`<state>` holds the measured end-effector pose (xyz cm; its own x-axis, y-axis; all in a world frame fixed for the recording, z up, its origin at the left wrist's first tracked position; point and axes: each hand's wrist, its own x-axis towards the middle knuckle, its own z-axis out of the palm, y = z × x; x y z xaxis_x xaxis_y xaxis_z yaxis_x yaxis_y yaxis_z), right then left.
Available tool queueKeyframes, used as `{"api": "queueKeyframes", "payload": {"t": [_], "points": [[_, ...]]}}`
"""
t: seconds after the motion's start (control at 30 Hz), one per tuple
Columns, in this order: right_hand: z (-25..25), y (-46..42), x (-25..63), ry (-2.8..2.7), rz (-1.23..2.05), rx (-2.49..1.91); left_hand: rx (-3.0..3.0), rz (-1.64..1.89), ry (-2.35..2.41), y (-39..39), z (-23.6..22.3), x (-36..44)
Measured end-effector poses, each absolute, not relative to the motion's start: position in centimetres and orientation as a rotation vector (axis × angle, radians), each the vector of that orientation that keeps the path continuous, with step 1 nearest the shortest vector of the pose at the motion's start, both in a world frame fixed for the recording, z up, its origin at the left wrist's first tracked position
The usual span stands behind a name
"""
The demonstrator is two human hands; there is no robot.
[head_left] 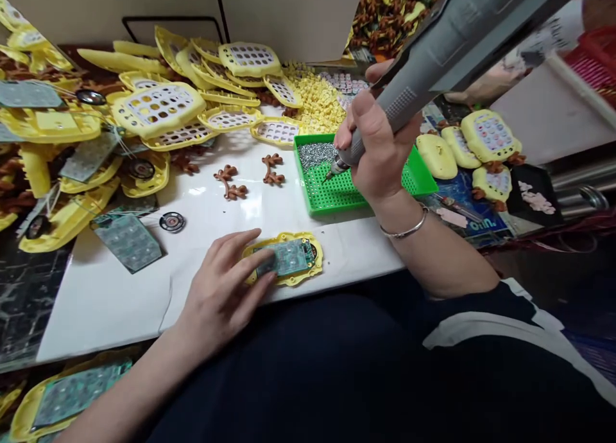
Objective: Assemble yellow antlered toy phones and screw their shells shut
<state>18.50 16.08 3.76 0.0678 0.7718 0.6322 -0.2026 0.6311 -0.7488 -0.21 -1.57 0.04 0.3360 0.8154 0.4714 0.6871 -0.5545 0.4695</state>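
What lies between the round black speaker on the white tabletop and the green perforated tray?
Two brown, branch-shaped plastic pieces, lying apart on the tabletop, in the head view.

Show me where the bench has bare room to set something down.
The widest bare patch of white tabletop lies between the loose circuit board, left hand and front edge; a smaller one separates the brown pieces from the shell under that hand. Heaped yellow parts crowd the back left.
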Motion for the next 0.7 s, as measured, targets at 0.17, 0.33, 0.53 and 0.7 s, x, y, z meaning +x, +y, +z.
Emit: {"api": "queueKeyframes", "payload": {"t": [0.17,0.33,0.53,0.7], "points": [[2.6,16.7,18.3,-1.320,0.787,-0.574,2.349,1.038,1.356,-1.5,-0.4,-0.2],[2.2,17.0,18.2,-1.331,0.740,-0.613,2.352,1.046,1.377,-1.4,-0.4,0.4],[2.3,16.9,18.6,-1.401,0.678,-0.683,2.362,1.067,1.375,-0.8,-0.5,1.3],[4.8,15.8,18.1,-1.305,0.801,-0.406,2.283,1.056,1.414,-1.2,-0.7,1.4]]}}
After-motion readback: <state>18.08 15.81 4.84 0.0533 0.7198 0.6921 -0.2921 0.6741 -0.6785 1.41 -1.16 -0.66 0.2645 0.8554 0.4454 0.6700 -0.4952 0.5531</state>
